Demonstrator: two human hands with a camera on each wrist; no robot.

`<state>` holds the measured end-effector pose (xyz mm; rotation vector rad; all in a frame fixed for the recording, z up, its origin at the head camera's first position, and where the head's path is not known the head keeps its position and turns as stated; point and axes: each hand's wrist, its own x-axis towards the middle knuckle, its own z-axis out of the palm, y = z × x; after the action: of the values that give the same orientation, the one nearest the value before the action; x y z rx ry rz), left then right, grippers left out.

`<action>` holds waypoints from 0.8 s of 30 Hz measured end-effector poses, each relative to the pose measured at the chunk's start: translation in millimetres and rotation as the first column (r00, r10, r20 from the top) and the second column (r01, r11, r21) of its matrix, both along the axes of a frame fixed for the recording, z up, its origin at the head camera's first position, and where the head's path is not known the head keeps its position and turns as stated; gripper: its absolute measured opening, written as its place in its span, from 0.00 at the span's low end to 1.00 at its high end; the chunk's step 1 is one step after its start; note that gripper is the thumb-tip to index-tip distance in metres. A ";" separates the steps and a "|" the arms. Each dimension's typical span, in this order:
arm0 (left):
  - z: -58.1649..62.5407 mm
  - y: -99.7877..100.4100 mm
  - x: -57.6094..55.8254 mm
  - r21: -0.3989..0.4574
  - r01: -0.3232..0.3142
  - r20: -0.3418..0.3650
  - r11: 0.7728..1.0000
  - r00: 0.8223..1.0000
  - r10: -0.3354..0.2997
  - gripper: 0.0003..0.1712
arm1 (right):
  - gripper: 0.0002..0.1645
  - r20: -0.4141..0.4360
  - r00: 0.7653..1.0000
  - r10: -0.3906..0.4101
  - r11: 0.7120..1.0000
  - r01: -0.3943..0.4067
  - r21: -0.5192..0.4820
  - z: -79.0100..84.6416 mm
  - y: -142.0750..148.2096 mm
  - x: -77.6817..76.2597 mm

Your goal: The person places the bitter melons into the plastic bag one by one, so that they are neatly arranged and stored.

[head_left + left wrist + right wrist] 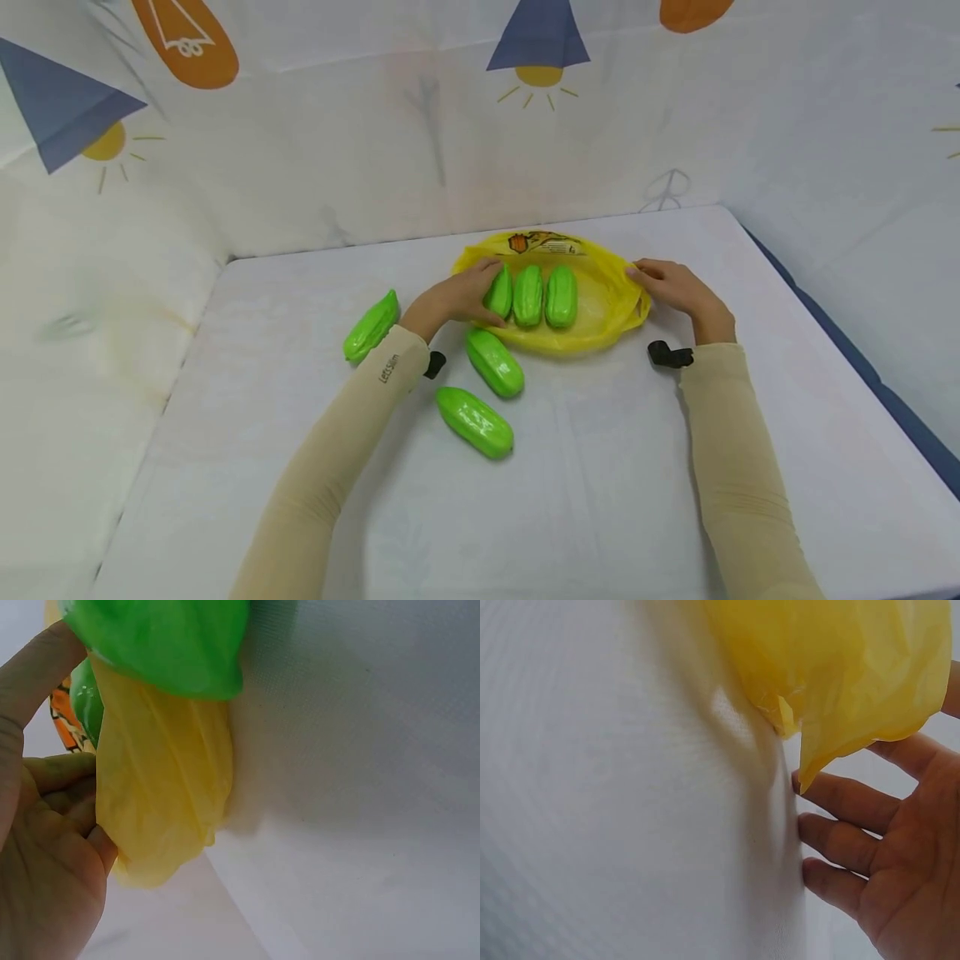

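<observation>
A yellow plastic bag [600, 337] lies spread with its mouth open near the back of the white table. Inside it, two glossy green ridged fruits stand side by side, one in the middle [528, 296] and one to its right [561, 297]. My left hand [461, 296] reaches over the bag's left rim, fingers and thumb around the leftmost green fruit [500, 292], partly hiding it. At the right rim my right hand [671, 287] pinches the bag's edge; in the right wrist view its other fingers [840, 844] extend below the yellow film.
Two more green fruits lie in front of the bag, one close to its rim [495, 362] and one nearer [476, 422]. Another green fruit [372, 327] is left of my left wrist. A printed white cloth [337, 167] hangs behind the table [600, 500].
</observation>
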<state>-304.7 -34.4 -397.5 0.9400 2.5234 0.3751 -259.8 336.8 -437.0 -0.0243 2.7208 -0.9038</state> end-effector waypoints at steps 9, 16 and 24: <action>16.0 -6.9 1.3 0.095 -0.017 -0.020 0.995 1.000 0.019 0.65 | 0.49 0.005 1.000 -0.012 1.000 0.012 0.004 0.3 -0.4 -2.6; 18.0 -12.8 2.9 0.131 -0.014 -0.030 0.991 0.999 0.019 0.64 | 0.51 0.018 1.000 -0.017 1.000 0.017 -0.001 -2.4 1.0 -1.0; 24.3 -35.1 13.0 0.226 -0.020 -0.089 0.974 0.995 0.041 0.64 | 0.52 0.024 0.999 -0.023 1.000 0.023 0.014 -1.6 0.1 -1.7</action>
<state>-291.7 -69.5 -373.2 1.0237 2.6217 0.6529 -261.5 336.9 -438.6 0.0206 2.7101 -0.8857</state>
